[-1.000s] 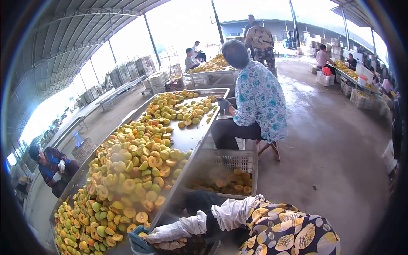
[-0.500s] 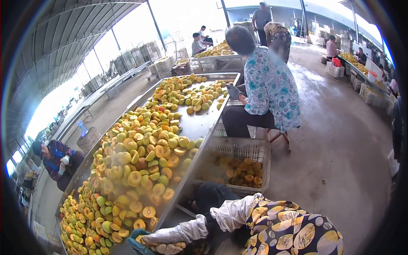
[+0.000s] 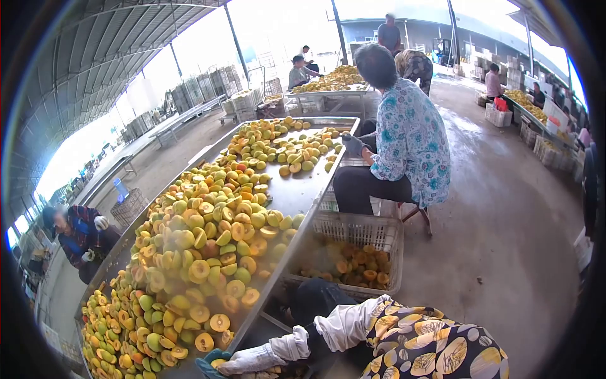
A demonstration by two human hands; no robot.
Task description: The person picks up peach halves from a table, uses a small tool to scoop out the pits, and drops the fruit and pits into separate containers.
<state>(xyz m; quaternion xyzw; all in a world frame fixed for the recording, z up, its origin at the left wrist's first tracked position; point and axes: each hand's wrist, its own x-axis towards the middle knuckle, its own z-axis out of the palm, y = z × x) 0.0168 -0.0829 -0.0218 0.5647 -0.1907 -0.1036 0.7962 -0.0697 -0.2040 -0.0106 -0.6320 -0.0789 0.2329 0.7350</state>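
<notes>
At the bottom edge, beside the near end of a metal table [image 3: 278, 265], my left hand [image 3: 207, 367] wears a blue-green glove. It is closed around a yellow peach half [image 3: 218, 363], partly hidden. My right hand [image 3: 243, 362], in a whitish glove, reaches in from the right and meets the fruit. Its fingers are curled and mostly out of sight; what they grip, if anything, I cannot make out. Heaped peach halves [image 3: 189, 252] with greenish-yellow skins and orange flesh cover much of the table, just beyond my hands.
A white crate [image 3: 396, 252] holding peach pieces stands right of the table. A co-worker in a flowered shirt [image 3: 410, 139] sits at the table's right side, and another person [image 3: 85, 237] sits at the left. Farther tables [image 3: 341, 91] carry more fruit.
The view has shifted slightly, so most things sit lower. My hands have sunk closer to the bottom edge, still around the fruit. The person at the left has moved their gloved hands apart.
</notes>
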